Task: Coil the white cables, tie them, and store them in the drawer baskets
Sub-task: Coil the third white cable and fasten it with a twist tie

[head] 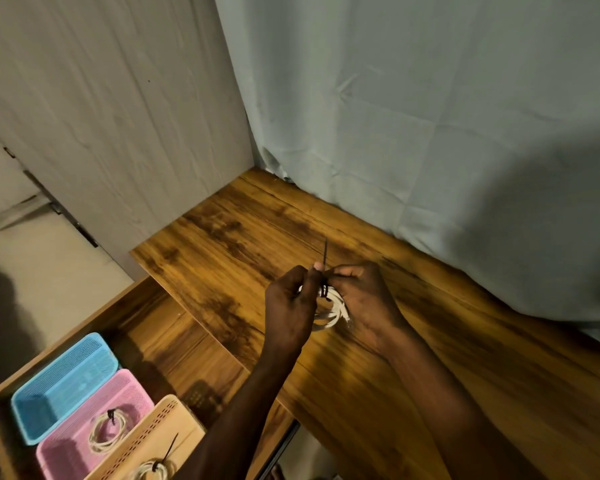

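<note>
A coiled white cable [333,311] is held between both hands above the wooden desk [250,237]. A dark zip tie [325,265] loops around the coil, its tail pointing up. My left hand [290,306] pinches the tie's tail and grips the coil's left side. My right hand [364,299] holds the coil's right side and the tie. In the open drawer [174,337] at lower left stand a blue basket [63,386], a pink basket [84,441] with a tied coil [106,431], and a beige basket [167,434] with another tied coil [151,471].
A pale blue curtain [430,116] hangs along the desk's back edge. A grey panel [111,98] stands at the desk's left end. The blue basket holds nothing visible.
</note>
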